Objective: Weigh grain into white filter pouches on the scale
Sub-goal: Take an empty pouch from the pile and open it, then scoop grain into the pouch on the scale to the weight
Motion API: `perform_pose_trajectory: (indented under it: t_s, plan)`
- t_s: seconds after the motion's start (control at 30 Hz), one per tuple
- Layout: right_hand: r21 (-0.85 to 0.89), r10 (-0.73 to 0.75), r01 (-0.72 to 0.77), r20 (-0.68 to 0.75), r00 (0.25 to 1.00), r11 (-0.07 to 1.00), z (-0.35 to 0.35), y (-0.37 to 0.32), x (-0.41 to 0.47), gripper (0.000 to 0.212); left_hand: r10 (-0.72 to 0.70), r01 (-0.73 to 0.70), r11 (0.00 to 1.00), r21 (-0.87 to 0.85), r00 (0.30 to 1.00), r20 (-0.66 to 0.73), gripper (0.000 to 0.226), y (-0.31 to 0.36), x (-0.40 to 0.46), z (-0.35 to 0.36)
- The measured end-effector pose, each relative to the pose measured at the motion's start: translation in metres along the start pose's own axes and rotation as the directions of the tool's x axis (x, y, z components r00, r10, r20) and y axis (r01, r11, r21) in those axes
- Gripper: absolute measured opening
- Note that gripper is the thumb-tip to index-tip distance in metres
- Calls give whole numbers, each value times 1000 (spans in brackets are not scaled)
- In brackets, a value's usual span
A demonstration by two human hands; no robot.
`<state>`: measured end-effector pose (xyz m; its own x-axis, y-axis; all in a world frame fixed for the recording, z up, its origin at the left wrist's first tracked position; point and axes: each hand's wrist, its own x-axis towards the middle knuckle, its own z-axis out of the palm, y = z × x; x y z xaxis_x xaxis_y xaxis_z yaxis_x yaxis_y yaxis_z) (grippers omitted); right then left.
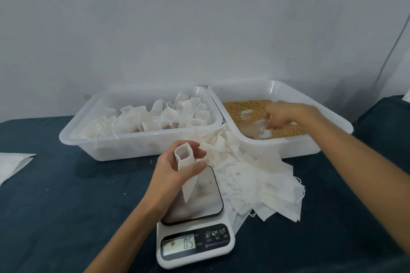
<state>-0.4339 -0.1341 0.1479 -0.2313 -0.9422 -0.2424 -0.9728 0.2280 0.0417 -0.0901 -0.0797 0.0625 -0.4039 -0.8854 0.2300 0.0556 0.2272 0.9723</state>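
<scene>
— Grain (248, 108) first: where does it sit, taking the scale (195, 224) as the landmark?

— Beyond the scale and off to its right, spread across the floor of a white tub (295, 146). It is golden-brown, with bare patches of tub bottom showing through.

— What is the biggest thing around the scale?

— A dark blue cloth (66, 206) under everything. The scale stands on it near the front edge. Behind the scale and to its left is a second white tub (124, 150), holding filled pouches (155, 117) standing bunched together. The two tubs sit side by side, rims nearly touching.

— And between the tubs and the scale?

— A loose heap of flat empty pouches (261, 182), just right of the scale, some tucked against its edge. Far left of the scale, a white sheet (13, 162) lies at the cloth's border.

— The hands?

— The left hand (175, 168) is above the scale's steel platform, thumb and fingers pinching one white filter pouch (185, 170), mouth held open and upward, its lower corner hanging toward the platform. I cannot tell whether it touches. The right hand (281, 115) reaches into the grain tub, fingers bent down into the grain; it is blurred, so I cannot tell what, if anything, they hold.

— Smallest details?

— The scale's display (179, 245) reads 0.5, and a few stray kernels lie on the platform and cloth.
</scene>
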Motion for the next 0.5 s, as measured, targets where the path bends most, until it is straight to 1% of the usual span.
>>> perform_pose_trajectory:
  t_s: [0.07,0.2,0.27,0.4,0.5]
  plan:
    - [-17,10,-11,-71,997,1000,9,-20,10,19,-5,5,1000,-1,1000,-3,35,0,0,-1]
    - [30,35,-31,-146,989,999,20,-48,29,13,-6,6,1000,12,1000,-4,34,-2,0,-1]
    - [55,62,-52,-200,978,997,22,-53,35,15,-7,7,1000,11,1000,-6,35,-3,0,-1]
    - [196,168,-115,-280,945,974,25,-44,43,23,-5,5,1000,1,1000,-14,35,-2,1,-1]
    - [323,239,-127,-339,910,938,23,-35,41,30,-4,4,1000,-3,1000,-14,35,-2,0,-1]
